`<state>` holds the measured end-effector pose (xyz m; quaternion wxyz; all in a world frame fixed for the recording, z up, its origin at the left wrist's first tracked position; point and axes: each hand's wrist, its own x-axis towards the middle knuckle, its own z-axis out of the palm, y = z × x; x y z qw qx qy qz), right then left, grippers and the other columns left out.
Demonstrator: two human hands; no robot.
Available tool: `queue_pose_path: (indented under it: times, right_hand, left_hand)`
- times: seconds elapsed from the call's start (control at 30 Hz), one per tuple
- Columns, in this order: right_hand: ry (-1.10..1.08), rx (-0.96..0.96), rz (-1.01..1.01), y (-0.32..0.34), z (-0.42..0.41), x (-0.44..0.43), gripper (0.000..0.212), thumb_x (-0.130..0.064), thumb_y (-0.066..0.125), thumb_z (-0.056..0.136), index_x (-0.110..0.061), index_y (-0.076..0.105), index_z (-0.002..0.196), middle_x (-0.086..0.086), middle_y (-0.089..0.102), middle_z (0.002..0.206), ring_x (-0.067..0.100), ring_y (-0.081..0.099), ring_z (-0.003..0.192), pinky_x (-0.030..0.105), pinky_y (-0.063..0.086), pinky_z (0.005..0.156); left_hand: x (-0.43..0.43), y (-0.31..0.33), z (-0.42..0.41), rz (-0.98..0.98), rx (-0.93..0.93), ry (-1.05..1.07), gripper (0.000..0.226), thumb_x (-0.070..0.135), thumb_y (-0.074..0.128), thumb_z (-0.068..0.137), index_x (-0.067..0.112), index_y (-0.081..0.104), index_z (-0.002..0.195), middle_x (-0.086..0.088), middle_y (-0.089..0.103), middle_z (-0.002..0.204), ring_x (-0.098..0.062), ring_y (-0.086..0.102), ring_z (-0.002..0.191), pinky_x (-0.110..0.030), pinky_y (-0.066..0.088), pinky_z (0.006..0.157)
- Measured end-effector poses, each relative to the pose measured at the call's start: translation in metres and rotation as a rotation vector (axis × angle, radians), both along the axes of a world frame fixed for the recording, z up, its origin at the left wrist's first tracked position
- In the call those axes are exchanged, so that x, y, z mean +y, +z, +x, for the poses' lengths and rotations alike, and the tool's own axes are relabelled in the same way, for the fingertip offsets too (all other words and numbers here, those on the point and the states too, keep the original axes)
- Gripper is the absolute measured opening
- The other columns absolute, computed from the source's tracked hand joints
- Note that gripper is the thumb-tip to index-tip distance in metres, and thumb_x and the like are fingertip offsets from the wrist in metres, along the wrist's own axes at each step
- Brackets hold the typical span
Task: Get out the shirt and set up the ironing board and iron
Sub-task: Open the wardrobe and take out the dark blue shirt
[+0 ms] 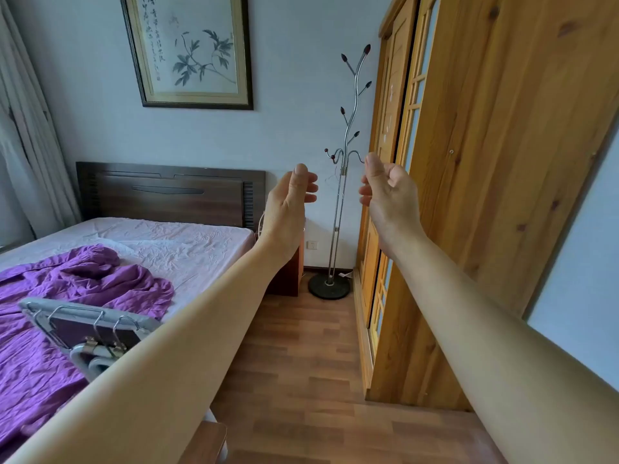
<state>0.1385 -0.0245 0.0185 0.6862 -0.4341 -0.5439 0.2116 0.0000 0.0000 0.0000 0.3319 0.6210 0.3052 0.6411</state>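
Note:
Both my arms are stretched forward at chest height, palms facing each other. My left hand (290, 199) has its fingers curled loosely with nothing in it. My right hand (388, 192) is cupped the same way and holds nothing. A folded ironing board (87, 324) lies upside down on the bed at the lower left, its metal legs and hooks showing. A crumpled purple cloth (83, 279) is spread on the bed beside and under it; I cannot tell whether it is a shirt. The wooden wardrobe (495, 182) stands at my right with its sliding doors closed. No iron is in view.
A bed (187, 242) with a pale sheet and dark headboard fills the left. A metal coat stand (338, 202) stands in the far corner beside a small bedside cabinet (288, 276). Wooden floor runs between bed and wardrobe. A framed painting hangs on the wall.

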Motion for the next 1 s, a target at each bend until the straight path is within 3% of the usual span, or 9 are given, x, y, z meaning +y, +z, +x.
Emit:
queue_pose_path:
  times: [0.1,0.2,0.3,0.67,1.0]
  right_hand:
    - [-0.022,0.007,-0.004,-0.003,0.008,0.007,0.043,-0.042,0.045,0.096,-0.004,0.053,0.115,-0.006,0.053,0.088,0.003,0.054,0.075,0.012,0.048,0.065]
    - [-0.015,0.003,0.002,-0.008,0.017,0.017,0.038,-0.042,0.046,0.095,-0.008,0.054,0.110,-0.007,0.054,0.087,0.004,0.054,0.081,0.023,0.049,0.079]
    - [-0.006,0.004,0.010,-0.010,0.029,0.029,0.032,-0.043,0.048,0.094,-0.014,0.053,0.106,-0.006,0.055,0.090,0.009,0.055,0.089,0.031,0.049,0.089]
    - [0.024,0.033,-0.017,-0.022,0.063,0.082,0.034,-0.045,0.050,0.093,-0.014,0.053,0.105,-0.006,0.058,0.095,0.012,0.057,0.098,0.034,0.050,0.095]
    - [0.027,0.044,-0.042,-0.031,0.062,0.177,0.029,-0.044,0.050,0.093,-0.018,0.052,0.102,-0.006,0.058,0.096,0.014,0.058,0.099,0.035,0.050,0.096]
  left_hand:
    - [0.006,-0.001,0.011,-0.005,-0.021,0.002,0.043,0.044,0.032,0.095,0.011,0.059,0.100,0.002,0.062,0.089,-0.015,0.059,0.086,-0.023,0.044,0.078]
    - [0.014,-0.004,0.026,-0.013,0.002,-0.002,0.039,0.035,0.029,0.101,0.010,0.058,0.101,0.003,0.061,0.090,-0.014,0.059,0.086,-0.019,0.042,0.074]
    - [0.027,-0.007,0.038,0.001,0.006,-0.020,0.043,0.043,0.029,0.097,0.012,0.059,0.100,0.003,0.062,0.091,-0.013,0.061,0.086,-0.018,0.042,0.073]
    - [0.077,-0.023,0.075,-0.035,-0.024,0.018,0.042,0.050,0.033,0.086,0.018,0.060,0.093,0.002,0.063,0.089,-0.013,0.061,0.084,-0.023,0.045,0.077]
    - [0.170,-0.033,0.081,-0.039,0.002,0.030,0.039,0.039,0.030,0.099,0.014,0.060,0.099,0.001,0.064,0.091,-0.014,0.062,0.087,-0.023,0.047,0.078]
